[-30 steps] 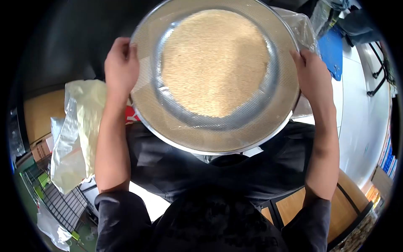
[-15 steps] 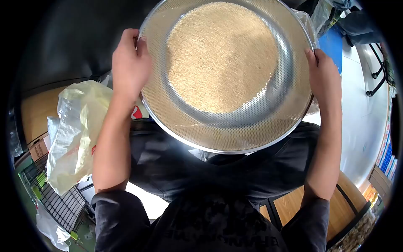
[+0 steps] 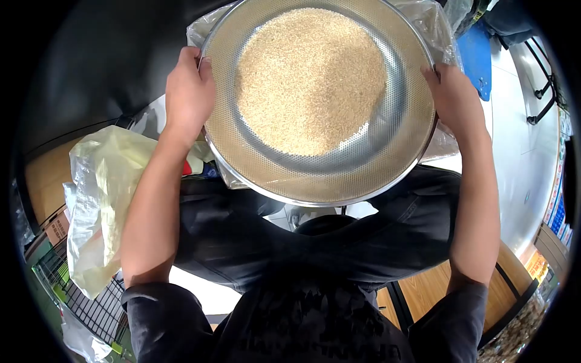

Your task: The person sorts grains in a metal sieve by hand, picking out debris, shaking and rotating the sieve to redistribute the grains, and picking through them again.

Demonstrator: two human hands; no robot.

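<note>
A wide round metal sieve (image 3: 272,178) with a perforated base hangs over my lap, gripped at both sides. Pale tan grain (image 3: 308,85), like rice, lies heaped in it, leaving bare mesh on the right and along the near side. My left hand (image 3: 190,91) is closed on the left rim, thumb over the top edge. On the opposite rim my right hand (image 3: 454,97) is closed in the same way. Clear plastic (image 3: 445,36) shows beneath and behind the sieve; what it belongs to is mostly hidden.
A yellowish plastic bag (image 3: 103,199) stands left of my left forearm, above a wire shopping cart (image 3: 100,302). Wooden boards (image 3: 423,287) lie at lower right. At upper right are a blue panel (image 3: 475,57), black wheeled legs (image 3: 538,103) and part of another person's dark clothing (image 3: 508,18).
The sieve has moved slightly left and away from my body, both hands still on the rim. More of the clear plastic shows around it. The grain has shifted a little.
</note>
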